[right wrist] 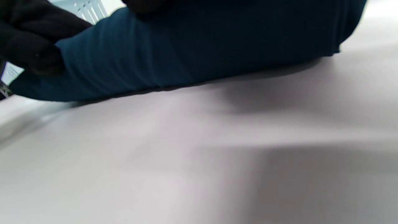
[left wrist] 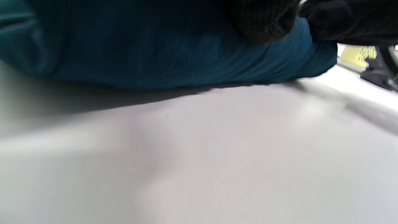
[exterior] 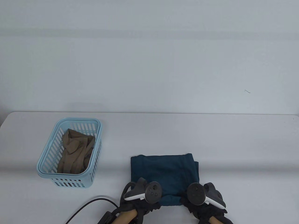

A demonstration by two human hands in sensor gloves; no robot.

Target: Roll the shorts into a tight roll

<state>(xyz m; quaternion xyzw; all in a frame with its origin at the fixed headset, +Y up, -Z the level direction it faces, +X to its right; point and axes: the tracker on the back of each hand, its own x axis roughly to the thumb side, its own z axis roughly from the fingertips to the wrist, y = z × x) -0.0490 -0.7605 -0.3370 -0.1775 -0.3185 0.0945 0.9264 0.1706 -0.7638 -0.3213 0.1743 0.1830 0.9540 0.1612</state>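
Note:
Dark teal shorts lie folded flat on the white table near its front edge. My left hand rests on the near left corner of the shorts, my right hand on the near right corner. In the left wrist view my gloved fingers press on the rounded near edge of the shorts. In the right wrist view the shorts bulge above the table, with gloved fingers gripping the fabric at the left.
A light blue plastic basket stands at the left with a tan garment inside. A black cable runs along the front edge by my left arm. The table's far edge meets a pale wall.

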